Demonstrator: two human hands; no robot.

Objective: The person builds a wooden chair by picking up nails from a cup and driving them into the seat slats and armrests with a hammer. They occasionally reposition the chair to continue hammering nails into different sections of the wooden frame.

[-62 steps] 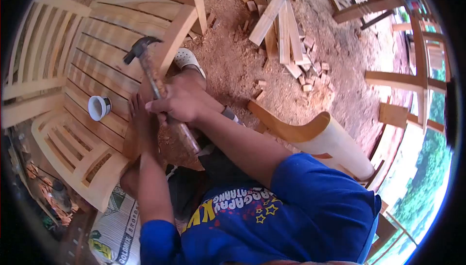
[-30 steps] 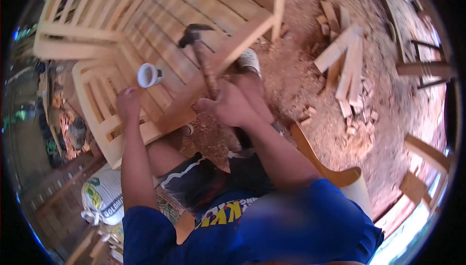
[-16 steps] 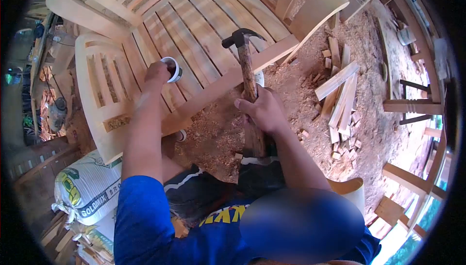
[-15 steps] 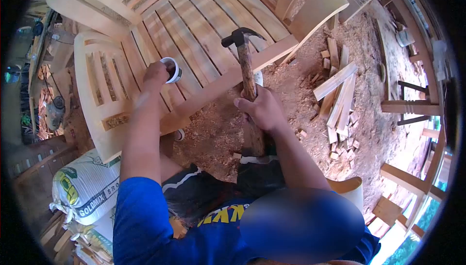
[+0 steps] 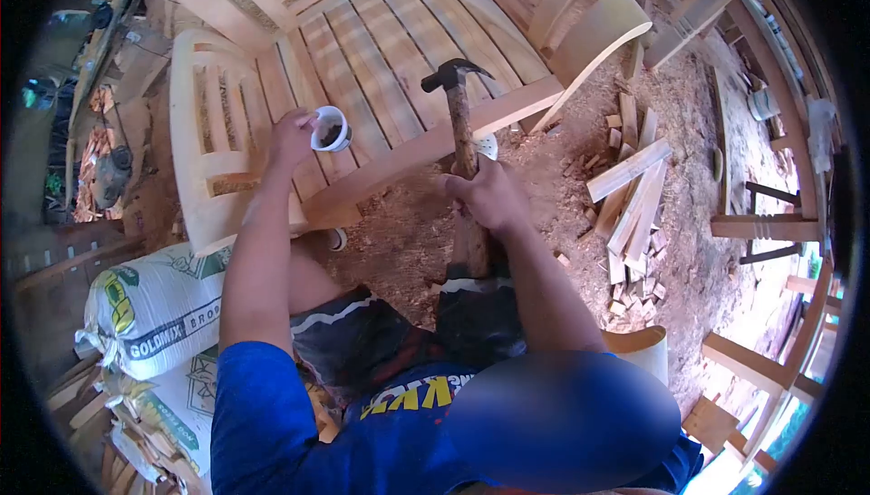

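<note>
My left hand (image 5: 294, 136) grips a small white cup (image 5: 333, 130) by its side, above the slatted seat of a pale wooden bench (image 5: 362, 60). Dark bits, too small to name, lie inside the cup. In my right hand (image 5: 492, 194) is a claw hammer (image 5: 462, 123), held upright by its worn wooden handle. Its black head points up in front of the bench's front rail (image 5: 435, 146), with the claw to the right. My fingers wrap round the handle, and its lower end hangs near my knee.
Offcuts and wood strips (image 5: 634, 187) are heaped on the shaving-covered ground to the right. Stuffed white sacks (image 5: 163, 314) are stacked at the left. Wooden frames (image 5: 770, 228) stand along the right side, with a pale bucket (image 5: 763, 103) near them.
The cup has tipped more toward me, so its inside shows better. The hammer stays upright in my right hand. The whole view has shifted slightly, with the bench now farther right.
</note>
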